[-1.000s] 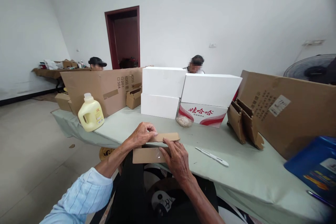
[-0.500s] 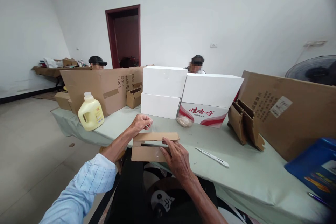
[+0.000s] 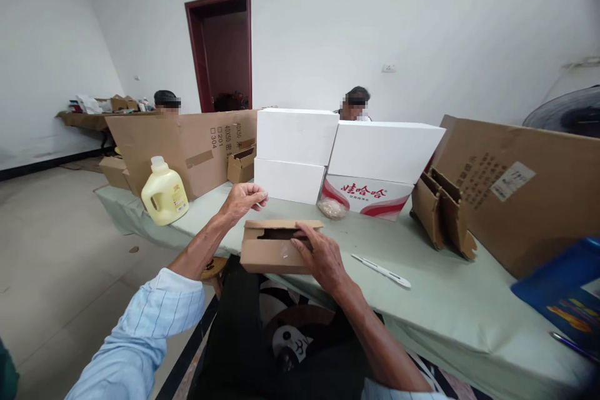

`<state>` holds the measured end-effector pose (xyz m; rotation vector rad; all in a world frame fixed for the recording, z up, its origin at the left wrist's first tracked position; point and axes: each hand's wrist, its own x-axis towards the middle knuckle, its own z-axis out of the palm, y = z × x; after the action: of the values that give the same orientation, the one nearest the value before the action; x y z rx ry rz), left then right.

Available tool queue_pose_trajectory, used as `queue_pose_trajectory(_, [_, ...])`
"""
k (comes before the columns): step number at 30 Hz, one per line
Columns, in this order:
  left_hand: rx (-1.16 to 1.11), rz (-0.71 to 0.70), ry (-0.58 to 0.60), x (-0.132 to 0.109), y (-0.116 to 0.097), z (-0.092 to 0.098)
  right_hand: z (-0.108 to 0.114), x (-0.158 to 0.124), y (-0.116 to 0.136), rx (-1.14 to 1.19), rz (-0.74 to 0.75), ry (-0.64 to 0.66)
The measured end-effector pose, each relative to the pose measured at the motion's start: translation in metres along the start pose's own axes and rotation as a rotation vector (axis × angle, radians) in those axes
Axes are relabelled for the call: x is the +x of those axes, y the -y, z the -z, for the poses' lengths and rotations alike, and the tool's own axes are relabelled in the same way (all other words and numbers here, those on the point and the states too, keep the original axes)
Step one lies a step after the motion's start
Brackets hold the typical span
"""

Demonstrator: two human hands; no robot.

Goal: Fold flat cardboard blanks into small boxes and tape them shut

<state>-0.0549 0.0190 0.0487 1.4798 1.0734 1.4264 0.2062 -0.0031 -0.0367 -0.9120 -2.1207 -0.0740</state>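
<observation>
A small brown cardboard box (image 3: 269, 255) lies at the table's near edge, with a gap open along its top. My right hand (image 3: 323, 256) grips its right end, the thumb on the near panel and the fingers over the top flap. A shiny clear patch shows on the near panel. My left hand (image 3: 244, 201) is raised above and left of the box, thumb and fingers pinched together. What they hold, if anything, is too small to make out. To the right lies a white-handled scalpel (image 3: 382, 272).
White boxes (image 3: 297, 137) stand stacked ahead, beside a red-and-white carton (image 3: 365, 197) and a clear bag (image 3: 332, 208). A yellow jug (image 3: 164, 194) stands left. Folded cardboard pieces (image 3: 443, 209), a large carton (image 3: 506, 194) and a blue container (image 3: 562, 294) are right. Two people sit beyond.
The box has tipped toward me, so more of its near panel and dark inside show. My left hand has moved up and slightly left, away from it. The camera view has shifted slightly.
</observation>
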Motion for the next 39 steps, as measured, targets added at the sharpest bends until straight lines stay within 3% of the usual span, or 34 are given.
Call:
queue_pose_trajectory(5, [0.096, -0.099, 0.019, -0.018, -0.012, -0.007, 0.001, 0.024, -0.013, 0.037, -0.068, 0.062])
queue_pose_trajectory(13, [0.236, -0.143, 0.022, -0.029, -0.007, -0.024, 0.002, 0.038, -0.02, 0.102, -0.08, 0.101])
queue_pose_trajectory(21, [0.35, -0.191, 0.01, -0.037, 0.003, -0.026, 0.001, 0.045, -0.027, 0.104, -0.072, 0.085])
queue_pose_trajectory(30, [0.798, -0.788, 0.086, -0.057, 0.037, -0.046, 0.0, 0.044, -0.028, 0.166, -0.084, 0.112])
queue_pose_trajectory(35, [1.024, -0.898, 0.131, -0.065, 0.058, -0.052, 0.0, 0.045, -0.027, 0.15, -0.065, 0.107])
queue_pose_trajectory(39, [1.089, -0.913, 0.147, -0.066, 0.06, -0.049, -0.001, 0.045, -0.027, 0.146, -0.074, 0.114])
